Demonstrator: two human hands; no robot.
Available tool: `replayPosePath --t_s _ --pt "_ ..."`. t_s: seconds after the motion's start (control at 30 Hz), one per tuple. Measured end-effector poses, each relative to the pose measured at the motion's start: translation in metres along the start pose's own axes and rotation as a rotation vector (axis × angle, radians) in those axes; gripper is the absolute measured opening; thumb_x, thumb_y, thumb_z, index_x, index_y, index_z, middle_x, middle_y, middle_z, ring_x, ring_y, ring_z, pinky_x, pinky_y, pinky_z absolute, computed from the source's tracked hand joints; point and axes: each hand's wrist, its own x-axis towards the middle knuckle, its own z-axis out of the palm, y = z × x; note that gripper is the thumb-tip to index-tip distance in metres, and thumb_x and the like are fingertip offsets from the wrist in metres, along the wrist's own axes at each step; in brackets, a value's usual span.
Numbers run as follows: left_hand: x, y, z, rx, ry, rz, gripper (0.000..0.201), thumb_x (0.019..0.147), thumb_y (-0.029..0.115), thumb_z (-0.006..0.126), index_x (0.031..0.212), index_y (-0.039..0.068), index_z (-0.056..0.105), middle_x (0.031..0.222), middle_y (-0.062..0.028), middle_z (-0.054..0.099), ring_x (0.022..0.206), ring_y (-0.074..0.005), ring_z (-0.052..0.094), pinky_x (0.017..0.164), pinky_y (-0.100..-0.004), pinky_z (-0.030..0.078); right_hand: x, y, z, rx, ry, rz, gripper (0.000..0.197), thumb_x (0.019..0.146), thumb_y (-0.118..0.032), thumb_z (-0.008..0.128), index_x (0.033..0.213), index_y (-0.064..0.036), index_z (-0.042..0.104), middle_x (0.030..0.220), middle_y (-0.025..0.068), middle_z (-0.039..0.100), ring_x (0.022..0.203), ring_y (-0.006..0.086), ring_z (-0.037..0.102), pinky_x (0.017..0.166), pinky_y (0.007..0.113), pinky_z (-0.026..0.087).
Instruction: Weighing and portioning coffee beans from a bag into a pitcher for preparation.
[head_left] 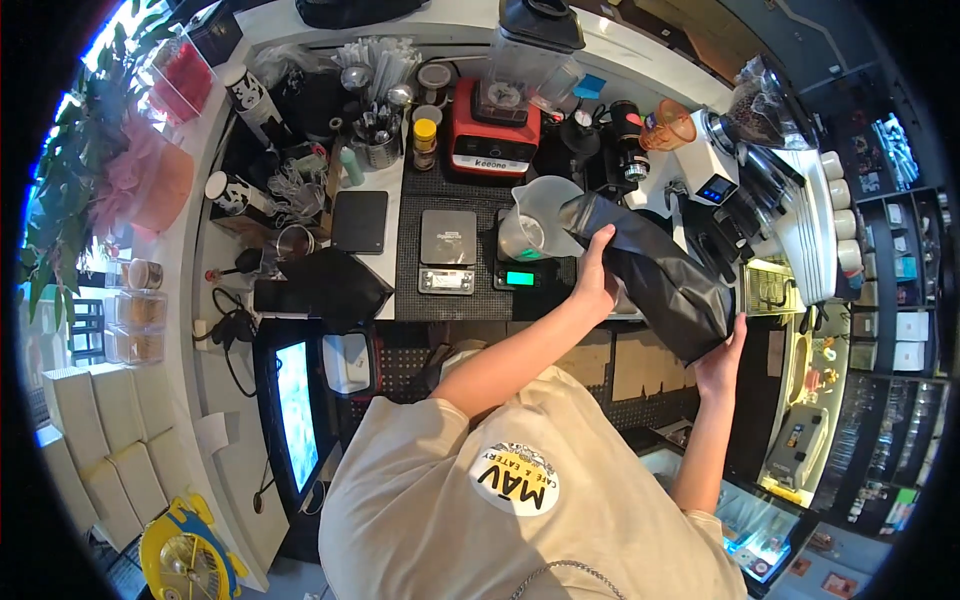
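Near the centre of the frame, I see the left hand (597,272) gripping a long black bag (665,275) by its upper part, while the right hand (722,362), right of centre, holds its lower end. The bag slants up leftward, its top end over the rim of a clear jug (545,195); I can't tell whether they touch. The jug stands on a scale (519,278) with a lit green display. Left of that, I have a second scale (447,245) on the bench (384,272), and a red blender (495,140) at upper centre.
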Motion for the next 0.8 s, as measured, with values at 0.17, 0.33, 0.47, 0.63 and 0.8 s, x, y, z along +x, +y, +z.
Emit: replayPosePath --t_s 0.17,0.33,0.47,0.63,0.8 --pt "0.001 0.002 0.001 -0.052 0.042 -0.045 0.051 0.085 0.045 0.077 0.12 0.01 0.064 0.117 -0.0044 0.069 0.111 -0.0196 0.064 0.101 -0.0357 0.049 0.005 -0.022 0.002 -0.261 -0.15 -0.039 0.072 0.097 -0.067 0.047 0.15 -0.0183 0.044 0.135 0.0029 0.061 0.097 0.008 0.069 0.048 0.017 0.047" --pt "0.01 0.0 -0.001 -0.047 0.055 -0.011 0.056 0.083 0.056 0.073 0.118 0.012 0.066 0.114 -0.0039 0.071 0.108 -0.0216 0.066 0.1 -0.0383 0.05 0.013 -0.024 0.004 -0.278 -0.071 -0.081 0.069 0.099 -0.06 0.049 0.154 -0.0185 0.04 0.13 -0.001 0.063 0.083 0.0042 0.066 0.047 0.018 0.043" --pt "0.008 0.007 0.007 -0.069 0.078 -0.014 0.055 0.083 0.057 0.073 0.116 0.013 0.067 0.113 -0.0039 0.071 0.106 -0.0213 0.066 0.099 -0.0387 0.05 0.013 -0.03 0.009 -0.39 -0.228 -0.123 0.074 0.098 -0.065 0.048 0.15 -0.0148 0.039 0.138 0.0103 0.058 0.107 0.0203 0.068 0.07 0.035 0.06" --pt "0.006 0.01 0.012 -0.089 0.088 -0.011 0.056 0.084 0.058 0.072 0.117 0.013 0.066 0.114 -0.0037 0.071 0.108 -0.021 0.066 0.1 -0.0388 0.05 0.001 -0.041 0.038 -0.484 -0.182 -0.221 0.086 0.094 -0.066 0.055 0.159 -0.0169 0.026 0.141 0.0107 0.055 0.107 0.0199 0.068 0.064 0.032 0.06" --pt "0.01 0.009 0.013 -0.124 0.067 -0.009 0.061 0.083 0.062 0.071 0.121 0.015 0.065 0.12 -0.0025 0.069 0.113 -0.0212 0.063 0.103 -0.0396 0.048 -0.003 -0.052 0.048 -0.474 -0.164 -0.262 0.121 0.075 -0.058 0.082 0.162 -0.0118 0.013 0.146 0.015 0.042 0.109 0.0256 0.068 0.057 0.031 0.063"
